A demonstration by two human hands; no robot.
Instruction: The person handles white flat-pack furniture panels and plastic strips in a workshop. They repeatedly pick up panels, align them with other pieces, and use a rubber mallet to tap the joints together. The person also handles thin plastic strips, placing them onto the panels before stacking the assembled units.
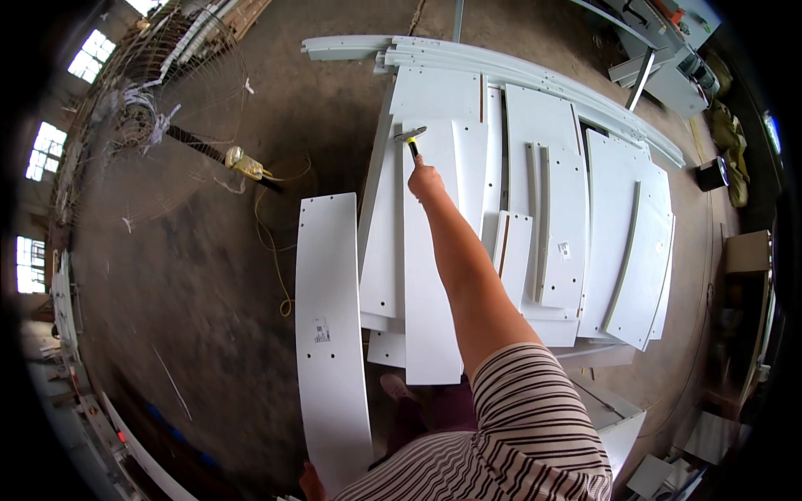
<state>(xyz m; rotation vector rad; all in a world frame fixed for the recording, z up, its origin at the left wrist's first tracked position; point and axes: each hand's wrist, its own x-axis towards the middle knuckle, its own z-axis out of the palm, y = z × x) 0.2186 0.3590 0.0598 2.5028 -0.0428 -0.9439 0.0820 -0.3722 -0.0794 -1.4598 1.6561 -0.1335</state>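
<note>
My right arm reaches far forward over a stack of white panels [384, 250]. In my right hand [425, 181] is a hammer [412, 138], gripped by its black and yellow handle. The hammer's metal head is over the far end of a long narrow white panel [430, 317] on the stack. At the lower left, my left hand [312, 483] holds the near left edge of another long white board [330, 267], which bears a printed label and several dark holes. That board is beside the stack; only part of my left hand shows.
More white panels [618, 159] and narrow strips lie across the stack to the right, with long white rails [501, 63] along its far side. A large wire-caged fan [150, 117] stands at the left, near a yellow cord [263, 238]. A black bucket [712, 174] is at the right.
</note>
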